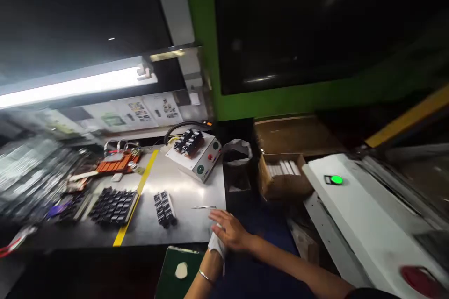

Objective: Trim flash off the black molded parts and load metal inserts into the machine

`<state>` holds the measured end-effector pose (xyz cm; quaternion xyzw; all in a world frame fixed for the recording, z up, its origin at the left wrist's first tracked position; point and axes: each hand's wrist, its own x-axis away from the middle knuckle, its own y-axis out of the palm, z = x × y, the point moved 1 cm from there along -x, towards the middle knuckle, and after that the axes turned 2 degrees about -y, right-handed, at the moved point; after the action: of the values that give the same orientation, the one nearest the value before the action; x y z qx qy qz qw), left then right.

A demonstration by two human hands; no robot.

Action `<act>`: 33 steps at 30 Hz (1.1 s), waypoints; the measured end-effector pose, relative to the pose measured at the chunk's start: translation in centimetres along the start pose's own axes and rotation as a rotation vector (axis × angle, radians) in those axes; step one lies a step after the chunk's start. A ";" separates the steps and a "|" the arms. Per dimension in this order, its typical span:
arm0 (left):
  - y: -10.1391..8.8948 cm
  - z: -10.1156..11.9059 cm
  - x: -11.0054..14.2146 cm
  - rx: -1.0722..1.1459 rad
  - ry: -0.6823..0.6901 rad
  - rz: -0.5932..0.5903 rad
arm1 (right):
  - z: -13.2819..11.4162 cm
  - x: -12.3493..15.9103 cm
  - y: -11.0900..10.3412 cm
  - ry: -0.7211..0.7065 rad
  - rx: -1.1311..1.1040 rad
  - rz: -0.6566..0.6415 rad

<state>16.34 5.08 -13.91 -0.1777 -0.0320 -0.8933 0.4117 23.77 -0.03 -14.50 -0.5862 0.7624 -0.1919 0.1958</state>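
Observation:
My left hand [216, 241] is at the table's front right corner, with white material like a glove or cloth on it and a bracelet at the wrist. Its fingers are largely hidden. My right hand [231, 231] crosses over it, touching it or very close, its fingers stretched toward the table. Just beyond the fingertips lies a thin pair of metal tweezers [204, 207]. To the left, a small block of black parts [164, 209] rests on the metal tabletop [189, 229].
Behind stands a white control box [196, 161] carrying black parts. A larger black block [114, 208] sits left of the yellow tape [145, 175]. At right are a cardboard box [271, 184] and a white machine [358, 215] with a green light. A green stool [171, 271] stands below.

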 end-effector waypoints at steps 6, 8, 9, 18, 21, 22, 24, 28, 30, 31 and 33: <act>7.0 10.0 -2.0 0.034 0.062 -0.593 | 2.8 9.6 -8.7 0.234 0.349 0.155; 10.3 13.4 -2.3 0.142 0.023 -0.727 | 3.6 14.9 -11.1 0.548 0.354 0.201; 11.9 14.7 -2.2 0.241 -0.014 -0.767 | 3.6 17.5 -11.9 0.660 0.332 0.209; 24.2 12.6 3.2 -0.083 0.230 -0.906 | -4.4 30.7 -19.0 0.790 0.169 0.849; 27.7 11.6 4.5 -0.267 0.371 -0.957 | -5.4 35.6 -20.9 0.834 0.447 1.089; 28.9 11.6 5.0 -0.315 0.410 -0.969 | -5.4 37.3 -21.2 0.862 0.562 1.137; 31.1 11.8 5.9 -0.393 0.495 -1.009 | -5.1 40.0 -21.1 0.939 0.761 1.166; 34.7 11.8 8.1 -0.468 0.686 -1.094 | -4.1 42.3 -20.5 1.071 0.916 1.049; 35.9 11.3 8.9 -0.475 0.748 -1.116 | -3.8 42.3 -20.5 1.106 0.936 0.978; 36.3 11.1 9.2 -0.473 0.766 -1.125 | -3.6 42.2 -20.5 1.114 0.944 0.948; 36.7 10.5 9.3 -0.461 0.780 -1.147 | -3.5 42.2 -20.8 1.098 0.965 0.916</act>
<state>41.28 -23.69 -4.13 0.1159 0.2178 -0.9508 -0.1871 28.94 -45.62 -3.75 0.1021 0.7455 -0.6531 0.0854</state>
